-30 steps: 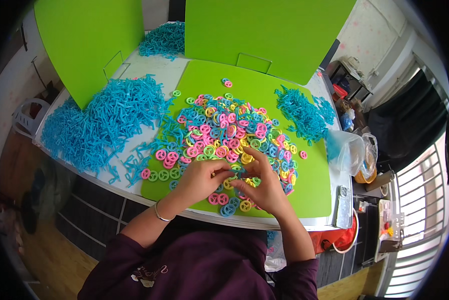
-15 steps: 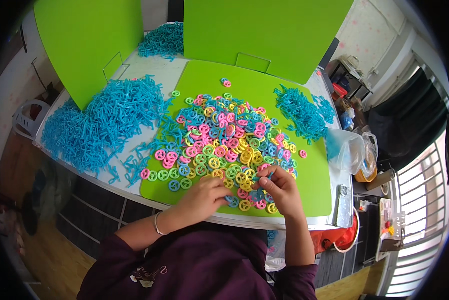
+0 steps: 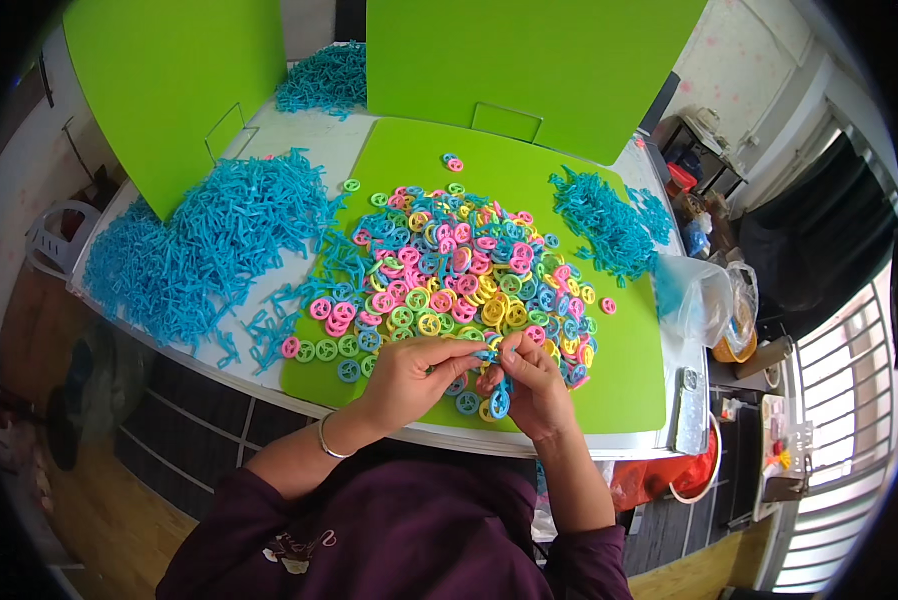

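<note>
Near the front edge of the table, my left hand (image 3: 412,375) and my right hand (image 3: 535,388) meet fingertip to fingertip. Between them they pinch a small blue plastic piece (image 3: 486,355), partly covered by the fingers. Below it, a blue spoked plastic wheel (image 3: 500,403) hangs upright beside my right fingers; whether it is joined to the pinched piece I cannot tell. Just beyond my hands lies a heap of small spoked wheels (image 3: 449,270) in pink, yellow, green and blue, spread over a green mat (image 3: 619,370).
A large pile of blue forked plastic parts (image 3: 239,225) covers the table's left side, with smaller piles at the right (image 3: 609,230) and back (image 3: 324,80). Green boards (image 3: 529,60) stand behind. A phone (image 3: 690,410) and a clear plastic bag (image 3: 691,300) lie at the right edge.
My hands have come together. The left moved right and up from the wheels; the right moved left. A blue wheel now hangs below my right fingers.
</note>
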The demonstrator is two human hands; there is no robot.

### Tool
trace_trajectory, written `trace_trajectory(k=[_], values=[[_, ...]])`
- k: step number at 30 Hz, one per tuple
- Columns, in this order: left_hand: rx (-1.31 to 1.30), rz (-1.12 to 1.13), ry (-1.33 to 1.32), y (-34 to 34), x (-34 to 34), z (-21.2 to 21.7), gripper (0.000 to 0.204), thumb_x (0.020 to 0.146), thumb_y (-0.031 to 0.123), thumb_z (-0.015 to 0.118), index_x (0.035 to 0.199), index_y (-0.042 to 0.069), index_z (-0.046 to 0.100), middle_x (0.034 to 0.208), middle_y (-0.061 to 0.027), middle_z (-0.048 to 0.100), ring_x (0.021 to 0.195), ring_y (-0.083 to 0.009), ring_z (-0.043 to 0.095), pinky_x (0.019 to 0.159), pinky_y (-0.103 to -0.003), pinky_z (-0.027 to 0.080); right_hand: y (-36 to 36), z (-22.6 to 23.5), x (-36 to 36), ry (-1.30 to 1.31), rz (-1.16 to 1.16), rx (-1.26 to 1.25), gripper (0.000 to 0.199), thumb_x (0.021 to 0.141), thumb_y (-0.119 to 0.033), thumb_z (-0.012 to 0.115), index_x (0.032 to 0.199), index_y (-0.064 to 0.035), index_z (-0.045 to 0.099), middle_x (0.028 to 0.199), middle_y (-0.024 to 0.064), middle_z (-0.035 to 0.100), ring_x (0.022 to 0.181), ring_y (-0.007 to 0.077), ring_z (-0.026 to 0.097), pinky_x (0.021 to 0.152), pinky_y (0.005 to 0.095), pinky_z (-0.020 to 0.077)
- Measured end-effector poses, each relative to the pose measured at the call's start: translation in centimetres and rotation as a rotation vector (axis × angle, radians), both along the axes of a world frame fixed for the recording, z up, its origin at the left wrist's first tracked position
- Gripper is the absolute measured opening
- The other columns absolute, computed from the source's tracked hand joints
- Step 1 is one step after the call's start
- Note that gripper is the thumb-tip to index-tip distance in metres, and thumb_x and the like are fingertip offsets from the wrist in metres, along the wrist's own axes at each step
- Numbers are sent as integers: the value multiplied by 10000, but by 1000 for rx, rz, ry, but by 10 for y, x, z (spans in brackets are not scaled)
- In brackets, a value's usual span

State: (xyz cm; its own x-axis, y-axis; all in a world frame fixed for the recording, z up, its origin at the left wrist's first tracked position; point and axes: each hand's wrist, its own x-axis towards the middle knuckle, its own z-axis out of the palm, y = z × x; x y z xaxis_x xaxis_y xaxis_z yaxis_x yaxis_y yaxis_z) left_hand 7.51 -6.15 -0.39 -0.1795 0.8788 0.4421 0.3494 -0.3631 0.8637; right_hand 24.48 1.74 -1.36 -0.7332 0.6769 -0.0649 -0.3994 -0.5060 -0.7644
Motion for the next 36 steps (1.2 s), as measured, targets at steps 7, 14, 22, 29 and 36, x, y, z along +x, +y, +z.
trace_trajectory(k=[7,14,22,29,36], values=[[262,-41,144,0,9,-1,209,818,-2,675,1015,58,707,723,-52,661,629,-80,605,525,-240,462,-3,-21,-10,-9,-113,24,102,917,-71,560,1012,-58,527,848,63,638,776,150,628,685,276,509],[17,13,-149,11,2,-10,218,884,23,620,1097,-10,657,765,-52,672,672,-70,614,592,-199,501,5,1,-7,20,-296,264,133,953,-123,529,1057,-40,523,851,93,635,804,200,638,735,325,508],[46,70,-73,16,5,-7,201,863,19,646,1060,0,676,761,-48,689,654,-50,611,548,-193,473,0,7,-9,4,-226,111,73,940,-128,534,985,-71,527,736,57,593,695,162,592,672,321,504],[97,71,-94,16,6,-10,203,832,26,675,1035,24,689,750,-99,697,561,-78,618,481,-225,458,4,3,-7,95,-48,-182,75,931,-134,554,985,-87,534,688,26,576,681,145,583,632,322,482],[269,83,66,18,0,-17,233,801,-25,676,1028,22,695,778,-86,697,623,-100,629,529,-218,480,5,7,-10,-51,-103,0,163,920,-123,573,1061,-91,499,701,53,593,635,184,587,587,363,492]])
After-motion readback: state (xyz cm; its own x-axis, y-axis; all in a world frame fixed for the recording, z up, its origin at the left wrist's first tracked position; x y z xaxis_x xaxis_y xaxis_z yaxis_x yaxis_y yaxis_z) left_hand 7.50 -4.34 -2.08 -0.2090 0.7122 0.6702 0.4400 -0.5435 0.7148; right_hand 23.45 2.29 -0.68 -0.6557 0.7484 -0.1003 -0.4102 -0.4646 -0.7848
